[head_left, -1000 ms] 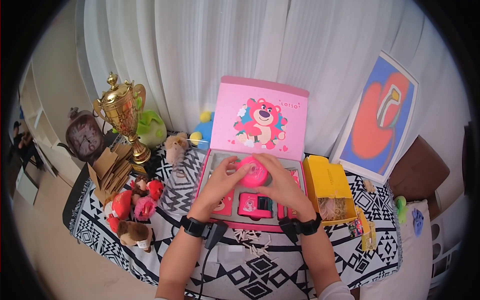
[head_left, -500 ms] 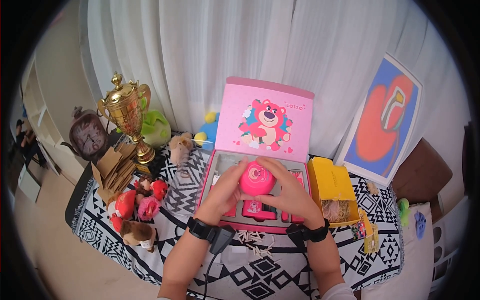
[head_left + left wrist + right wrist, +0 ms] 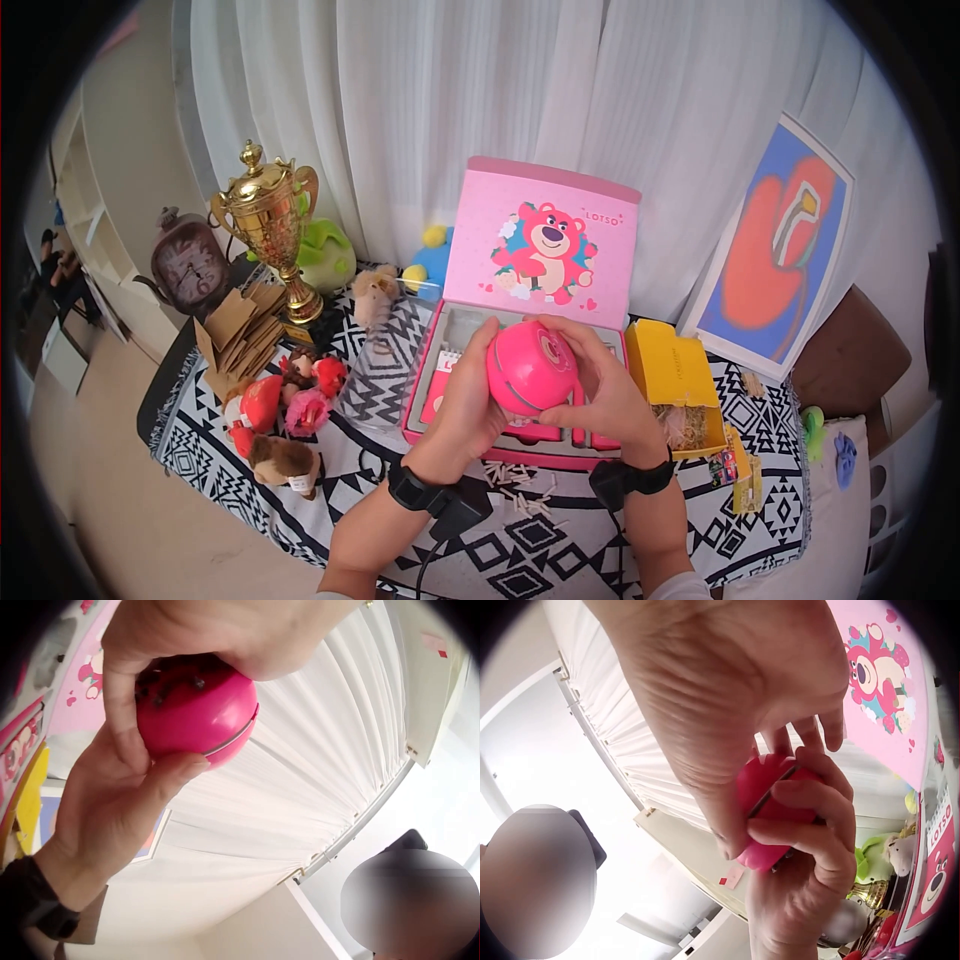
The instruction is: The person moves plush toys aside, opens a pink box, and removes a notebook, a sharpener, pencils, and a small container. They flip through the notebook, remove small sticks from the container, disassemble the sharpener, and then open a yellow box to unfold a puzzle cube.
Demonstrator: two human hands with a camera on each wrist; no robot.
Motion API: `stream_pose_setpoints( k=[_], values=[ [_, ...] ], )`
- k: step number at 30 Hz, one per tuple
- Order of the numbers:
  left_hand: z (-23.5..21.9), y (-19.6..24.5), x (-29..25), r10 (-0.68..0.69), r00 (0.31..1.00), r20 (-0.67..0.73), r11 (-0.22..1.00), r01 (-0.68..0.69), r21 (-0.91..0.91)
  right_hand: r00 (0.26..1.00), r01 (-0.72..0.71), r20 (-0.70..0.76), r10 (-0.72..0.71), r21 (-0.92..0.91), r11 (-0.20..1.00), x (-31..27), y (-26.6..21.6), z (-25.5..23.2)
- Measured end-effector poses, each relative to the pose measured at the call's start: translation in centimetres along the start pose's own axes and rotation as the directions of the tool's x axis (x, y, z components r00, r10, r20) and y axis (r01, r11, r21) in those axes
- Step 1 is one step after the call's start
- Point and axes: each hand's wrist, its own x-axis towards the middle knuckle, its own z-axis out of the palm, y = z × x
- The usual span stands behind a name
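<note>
Both hands hold a glossy pink ball-shaped object (image 3: 523, 372) above an open pink gift box (image 3: 450, 447). A bear face is printed on the ball, and a thin seam line runs around it. My left hand (image 3: 468, 398) curls round its left side. On the other side my right hand (image 3: 612, 392) grips it, thumb below and fingers over the top. The left wrist view shows the ball (image 3: 225, 716) with small dark fittings on its shaded underside. The box's raised lid (image 3: 545, 245) carries a printed bear. Grey foam inside the box bears pink items, partly hidden by the hands.
Small white sticks (image 3: 520, 488) lie before the box. Left are plush toys (image 3: 285, 465), folded cardboard (image 3: 240, 340), a gold trophy (image 3: 268, 215) and a clear plastic cover (image 3: 375, 375). A yellow box (image 3: 675, 370) and a picture (image 3: 775, 240) stand to the right.
The pink ball has come nearer and been turned, so its bear face now points up and right and its seam shows. The head view has shifted slightly left.
</note>
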Motion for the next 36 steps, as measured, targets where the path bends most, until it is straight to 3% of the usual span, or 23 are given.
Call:
stream_pose_setpoints(
  k=[4,6,7,9,10,11,13,15,17,18,20,21,23,24,26,29,30,31,32,33,34,35,36],
  values=[
    [0.1,-0.7,0.0,0.125,0.992,-0.006,0.987,-0.124,0.105,1.0,0.019,-0.012,-0.02,-0.103,0.995,0.0,0.2,0.3],
    [-1.7,-2.4,2.4,0.496,0.868,0.0,0.796,-0.454,0.4,0.992,0.007,-0.123,-0.038,-0.247,0.969,0.0,0.6,1.0],
    [-1.9,-2.7,2.8,0.491,0.871,0.004,0.799,-0.452,0.398,0.991,0.003,-0.129,-0.037,-0.251,0.968,0.0,0.5,1.1],
    [-2.0,-3.1,3.3,0.565,0.821,0.08,0.705,-0.53,0.472,0.943,-0.226,-0.269,0.197,-0.083,0.971,0.1,0.1,0.9],
    [-1.4,-2.9,2.9,0.63,0.766,0.126,0.594,-0.58,0.557,0.923,-0.237,-0.313,0.223,-0.008,0.971,0.3,0.3,0.5],
    [-1.6,-2.8,3.1,0.625,0.769,0.13,0.599,-0.58,0.553,0.921,-0.24,-0.321,0.223,-0.012,0.971,0.2,0.2,0.3],
    [-2.3,-2.5,3.5,0.576,0.727,0.373,0.355,-0.634,0.687,0.863,-0.338,-0.336,0.376,0.168,0.926,0.0,0.1,0.2],
    [-2.5,-2.5,3.7,0.552,0.746,0.374,0.373,-0.622,0.689,0.874,-0.309,-0.317,0.368,0.221,0.925,0.1,1.2,-0.1],
    [-3.0,-2.3,4.1,0.573,0.709,0.411,0.381,-0.675,0.632,0.888,-0.278,-0.293,0.355,0.273,0.921,0.2,2.3,-0.6],
    [-3.3,-2.2,4.3,0.573,0.709,0.411,0.381,-0.674,0.633,0.89,-0.3,-0.256,0.378,0.295,0.907,0.3,2.8,-0.9],
    [-4.2,-2.4,4.7,0.465,0.817,0.34,0.613,-0.575,0.542,0.889,-0.326,-0.216,0.403,0.319,0.89,0.3,3.0,-1.2],
    [-4.6,-2.5,4.9,0.465,0.818,0.34,0.613,-0.574,0.543,0.887,-0.346,-0.222,0.405,0.265,0.9,0.3,2.9,-1.2],
    [-5.0,-2.7,5.2,0.327,0.889,0.321,0.907,-0.391,0.158,0.883,-0.368,-0.226,0.411,0.21,0.906,0.4,2.8,-1.1],
    [-5.1,-2.6,5.2,0.325,0.89,0.319,0.908,-0.388,0.16,0.876,-0.377,-0.267,0.402,0.141,0.915,0.5,2.8,-0.9],
    [-5.0,-2.2,5.2,0.208,0.935,0.286,0.968,-0.239,0.079,0.866,-0.388,-0.309,0.392,0.078,0.918,0.5,3.1,-0.7],
    [-5.4,-2.7,6.2,0.154,0.961,0.228,0.975,-0.185,0.12,0.897,-0.317,-0.342,0.281,-0.055,0.947,0.6,4.7,-1.1],
    [-5.5,-2.9,6.2,0.154,0.962,0.226,0.976,-0.184,0.118,0.904,-0.306,-0.392,0.169,-0.319,0.897,0.6,5.3,-1.2],
    [-5.1,-3.0,6.0,0.262,0.96,0.103,0.888,-0.282,0.362,0.911,-0.291,-0.41,0.047,-0.557,0.777,0.7,5.8,-1.2],
    [-4.9,-3.0,5.8,0.389,0.921,0.011,0.739,-0.319,0.594,0.91,-0.293,-0.411,0.048,-0.557,0.777,0.6,6.3,-1.2],
    [-5.6,-2.9,6.2,0.385,0.923,0.012,0.739,-0.317,0.594,0.91,-0.297,-0.414,0.008,-0.642,0.707,0.6,6.7,-1.1],
    [-6.4,-2.4,6.7,0.42,0.907,0.03,0.63,-0.315,0.71,0.911,-0.3,-0.41,-0.034,-0.719,0.627,0.6,7.1,-1.1],
    [-7.0,-2.2,7.1,0.453,0.89,0.053,0.504,-0.305,0.808,0.911,-0.3,-0.41,-0.034,-0.719,0.627,0.6,7.3,-1.2],
    [-7.4,-2.3,7.3,0.453,0.89,0.052,0.504,-0.304,0.808,0.91,-0.325,-0.415,0.023,-0.675,0.662,0.7,7.5,-1.2]
  ],
)
